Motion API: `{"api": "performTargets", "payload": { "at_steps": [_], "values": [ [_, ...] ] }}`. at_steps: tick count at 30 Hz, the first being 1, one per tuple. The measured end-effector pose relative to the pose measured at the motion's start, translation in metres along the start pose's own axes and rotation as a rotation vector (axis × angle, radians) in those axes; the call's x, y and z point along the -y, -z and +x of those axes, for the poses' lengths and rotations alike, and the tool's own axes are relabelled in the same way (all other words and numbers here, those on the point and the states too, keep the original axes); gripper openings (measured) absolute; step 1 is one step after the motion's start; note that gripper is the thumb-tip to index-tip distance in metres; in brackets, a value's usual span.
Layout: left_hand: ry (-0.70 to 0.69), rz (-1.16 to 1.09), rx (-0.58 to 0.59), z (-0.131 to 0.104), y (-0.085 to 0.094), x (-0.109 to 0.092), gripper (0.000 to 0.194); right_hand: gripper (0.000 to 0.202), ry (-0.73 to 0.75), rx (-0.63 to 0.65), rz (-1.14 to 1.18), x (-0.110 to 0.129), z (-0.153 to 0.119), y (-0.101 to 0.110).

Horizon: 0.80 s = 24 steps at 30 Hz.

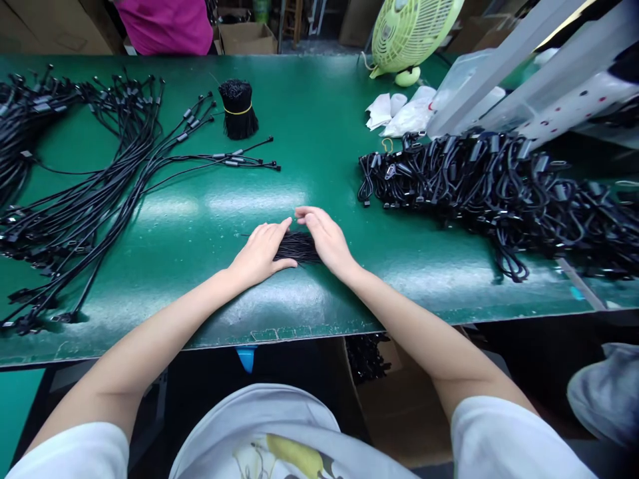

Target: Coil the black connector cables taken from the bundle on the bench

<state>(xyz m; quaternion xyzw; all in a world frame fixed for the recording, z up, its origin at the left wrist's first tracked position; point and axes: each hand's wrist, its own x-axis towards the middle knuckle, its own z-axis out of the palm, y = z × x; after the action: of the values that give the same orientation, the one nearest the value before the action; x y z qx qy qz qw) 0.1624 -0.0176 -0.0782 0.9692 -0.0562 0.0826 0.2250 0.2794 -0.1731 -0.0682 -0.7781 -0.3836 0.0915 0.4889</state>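
A loose bundle of thin black twist ties [298, 247] lies flat on the green table, between my two hands. My left hand [260, 251] is around the left end of it, thumb on the near side and fingers on the far side. At the right end, my right hand [327, 241] rests with its fingers stretched out and its palm side against the ties. Farther back stands an upright bunch of black twist ties [239, 110] with a yellow band around it.
Long black cables [134, 163] with connectors spread over the left side of the table [309, 169]. Coiled black cables [464, 176] are heaped at the right. Behind them are white crumpled plastic [412, 113], a grey post and a green fan [412, 33]. A person in a pink top [167, 26] is across the table.
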Motion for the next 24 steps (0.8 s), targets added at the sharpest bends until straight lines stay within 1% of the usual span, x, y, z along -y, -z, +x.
{"api": "performTargets", "payload": {
  "at_steps": [1, 2, 4, 5, 6, 8, 9, 11, 12, 14, 16, 18, 20, 22, 24],
  "values": [
    [0.002, -0.016, -0.007, 0.003, -0.001, 0.000, 0.087, 0.059, 0.058, 0.039, -0.057, -0.001, 0.003, 0.005],
    [0.007, -0.023, -0.016, 0.006, -0.003, -0.001, 0.085, 0.061, 0.131, 0.113, -0.122, -0.003, 0.004, 0.010],
    [0.022, -0.026, -0.033, 0.014, -0.008, -0.004, 0.080, 0.070, 0.270, 0.304, -0.260, -0.010, 0.005, 0.018],
    [0.031, -0.029, -0.043, 0.018, -0.010, -0.006, 0.076, 0.075, 0.315, 0.376, -0.321, -0.014, 0.004, 0.021],
    [0.038, -0.040, -0.055, 0.022, -0.011, -0.007, 0.071, 0.077, 0.341, 0.404, -0.371, -0.018, 0.003, 0.022],
    [0.033, -0.072, -0.082, 0.027, -0.011, -0.007, 0.062, 0.074, 0.356, 0.362, -0.422, -0.026, 0.000, 0.021],
    [0.019, -0.084, -0.094, 0.027, -0.010, -0.005, 0.061, 0.070, 0.359, 0.327, -0.431, -0.029, -0.001, 0.019],
    [0.003, -0.084, -0.103, 0.022, -0.003, 0.003, 0.066, 0.060, 0.368, 0.278, -0.448, -0.034, -0.002, 0.018],
    [0.027, -0.072, -0.113, 0.017, 0.001, 0.009, 0.069, 0.056, 0.374, 0.265, -0.455, -0.035, -0.002, 0.017],
    [0.152, -0.051, -0.157, 0.008, 0.008, 0.019, 0.067, 0.050, 0.381, 0.248, -0.456, -0.035, 0.000, 0.016],
    [0.277, -0.083, -0.195, 0.005, 0.009, 0.022, 0.059, 0.046, 0.366, 0.220, -0.407, -0.034, 0.002, 0.014],
    [0.317, -0.164, -0.203, 0.012, 0.003, 0.015, 0.056, 0.044, 0.317, 0.161, -0.314, -0.032, 0.006, 0.008],
    [0.287, -0.249, -0.207, 0.026, -0.009, 0.001, 0.056, 0.046, 0.233, 0.061, -0.214, -0.030, 0.009, 0.001],
    [0.260, -0.318, -0.241, 0.040, -0.019, -0.013, 0.055, 0.052, 0.136, -0.043, -0.150, -0.027, 0.012, -0.004],
    [0.256, -0.401, -0.285, 0.048, -0.023, -0.021, 0.051, 0.059, 0.066, -0.096, -0.138, -0.023, 0.011, -0.004]
  ]
}}
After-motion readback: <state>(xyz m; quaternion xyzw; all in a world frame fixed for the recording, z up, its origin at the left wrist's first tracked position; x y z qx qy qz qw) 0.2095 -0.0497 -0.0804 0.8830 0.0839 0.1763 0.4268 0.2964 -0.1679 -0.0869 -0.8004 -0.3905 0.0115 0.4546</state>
